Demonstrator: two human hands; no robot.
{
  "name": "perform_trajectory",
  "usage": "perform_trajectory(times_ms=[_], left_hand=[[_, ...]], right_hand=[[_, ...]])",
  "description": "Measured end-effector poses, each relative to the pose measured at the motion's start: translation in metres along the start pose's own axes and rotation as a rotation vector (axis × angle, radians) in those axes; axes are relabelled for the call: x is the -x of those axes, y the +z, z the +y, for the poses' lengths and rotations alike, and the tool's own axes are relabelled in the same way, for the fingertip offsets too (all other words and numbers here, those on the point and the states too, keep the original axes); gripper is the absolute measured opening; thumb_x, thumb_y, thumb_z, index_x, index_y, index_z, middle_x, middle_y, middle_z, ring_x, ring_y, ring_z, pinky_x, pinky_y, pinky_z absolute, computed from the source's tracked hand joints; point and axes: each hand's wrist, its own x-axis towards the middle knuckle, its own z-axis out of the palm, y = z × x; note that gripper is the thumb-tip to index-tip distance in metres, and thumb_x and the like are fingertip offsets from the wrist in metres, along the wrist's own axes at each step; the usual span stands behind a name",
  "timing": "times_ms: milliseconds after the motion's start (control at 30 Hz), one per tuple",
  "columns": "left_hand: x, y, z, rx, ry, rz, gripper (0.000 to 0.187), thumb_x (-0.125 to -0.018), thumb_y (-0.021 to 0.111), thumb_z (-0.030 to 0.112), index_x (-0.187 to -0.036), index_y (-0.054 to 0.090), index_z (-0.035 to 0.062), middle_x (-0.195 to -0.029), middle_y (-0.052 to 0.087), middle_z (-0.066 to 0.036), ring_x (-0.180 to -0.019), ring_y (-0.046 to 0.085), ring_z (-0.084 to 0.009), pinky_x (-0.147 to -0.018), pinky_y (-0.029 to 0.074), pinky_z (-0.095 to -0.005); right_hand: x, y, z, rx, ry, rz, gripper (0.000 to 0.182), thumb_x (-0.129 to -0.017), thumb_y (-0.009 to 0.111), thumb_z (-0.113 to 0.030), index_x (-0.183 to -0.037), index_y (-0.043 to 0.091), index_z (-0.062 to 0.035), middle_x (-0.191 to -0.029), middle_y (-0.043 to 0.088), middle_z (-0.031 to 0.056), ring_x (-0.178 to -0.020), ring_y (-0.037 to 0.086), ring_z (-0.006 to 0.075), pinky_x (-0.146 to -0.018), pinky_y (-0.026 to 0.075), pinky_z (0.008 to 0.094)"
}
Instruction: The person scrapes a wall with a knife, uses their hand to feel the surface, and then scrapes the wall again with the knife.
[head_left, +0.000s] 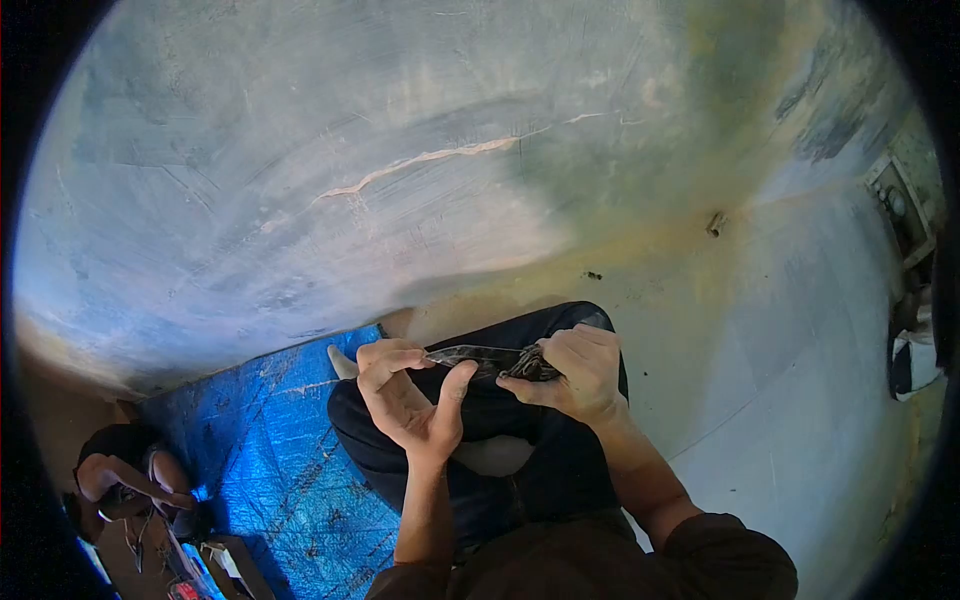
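In front of my crossed legs I hold a dark, thin, blade-like piece (475, 354) with a bunched, cord-like right end. My left hand (408, 395) has its fingers curled at the piece's tapered left tip, and the thumb rests against its lower edge. Around the bunched end, my right hand (578, 372) is closed, thumb beneath and fingers above. The exact kind of the piece cannot be made out.
A plastered wall (300, 120) with a long crack rises ahead. A blue tarp (290, 440) covers the floor at left, where another person (130, 470) sits near boxes and tools. A recessed box (900, 212) is at far right.
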Motion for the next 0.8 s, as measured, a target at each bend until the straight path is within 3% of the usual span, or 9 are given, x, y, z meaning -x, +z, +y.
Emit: perform_trajectory(times_ms=[167, 400, 500, 600, 800], left_hand=[[0.002, 0.001, -0.008, 0.012, 0.018, 0.028, 0.052, -0.076, 0.088, 0.003, -0.113, 0.052, 0.0037, -0.104, 0.050, -0.009, -0.088, 0.049, -0.0166, -0.077, 0.044, -0.0275], [0.005, 0.004, -0.012, 0.047, -0.031, 0.039, 0.051, -0.075, 0.087, -0.001, -0.113, 0.053, 0.0040, -0.104, 0.050, -0.008, -0.088, 0.049, -0.0162, -0.077, 0.043, -0.0276], [0.005, 0.010, -0.011, 0.121, -0.077, 0.087, 0.046, -0.078, 0.086, 0.001, -0.111, 0.054, 0.0038, -0.102, 0.050, -0.007, -0.087, 0.048, -0.0149, -0.078, 0.042, -0.0269], [0.005, 0.005, -0.010, 0.070, -0.190, 0.005, 0.036, -0.082, 0.083, 0.002, -0.106, 0.057, 0.0018, -0.097, 0.054, -0.006, -0.085, 0.049, -0.0137, -0.076, 0.041, -0.0262], [0.012, 0.004, -0.009, 0.016, -0.227, -0.083, 0.015, -0.086, 0.077, 0.000, -0.090, 0.063, -0.0024, -0.088, 0.064, -0.008, -0.081, 0.054, -0.0147, -0.076, 0.042, -0.0266]], right_hand=[[-0.001, 0.001, 0.001, 0.021, 0.004, 0.026, 0.045, -0.074, 0.089, -0.044, -0.069, 0.060, -0.0100, -0.059, 0.056, 0.0013, -0.047, 0.053, 0.0190, -0.047, 0.041, 0.0302], [0.002, 0.001, 0.001, 0.019, 0.037, -0.002, 0.048, -0.072, 0.091, -0.043, -0.073, 0.061, -0.0058, -0.060, 0.055, 0.0030, -0.048, 0.054, 0.0218, -0.048, 0.041, 0.0320], [0.004, 0.002, 0.001, 0.012, 0.052, -0.004, 0.047, -0.071, 0.091, -0.041, -0.073, 0.060, -0.0061, -0.061, 0.055, 0.0029, -0.048, 0.054, 0.0217, -0.048, 0.041, 0.0321], [0.006, 0.003, 0.001, 0.020, 0.063, -0.004, 0.045, -0.071, 0.091, -0.041, -0.072, 0.060, -0.0077, -0.061, 0.056, 0.0025, -0.049, 0.055, 0.0211, -0.048, 0.042, 0.0318], [0.003, 0.002, -0.001, 0.076, 0.056, -0.024, 0.046, -0.070, 0.092, -0.041, -0.073, 0.060, -0.0082, -0.059, 0.053, 0.0017, -0.048, 0.053, 0.0209, -0.048, 0.041, 0.0318]])
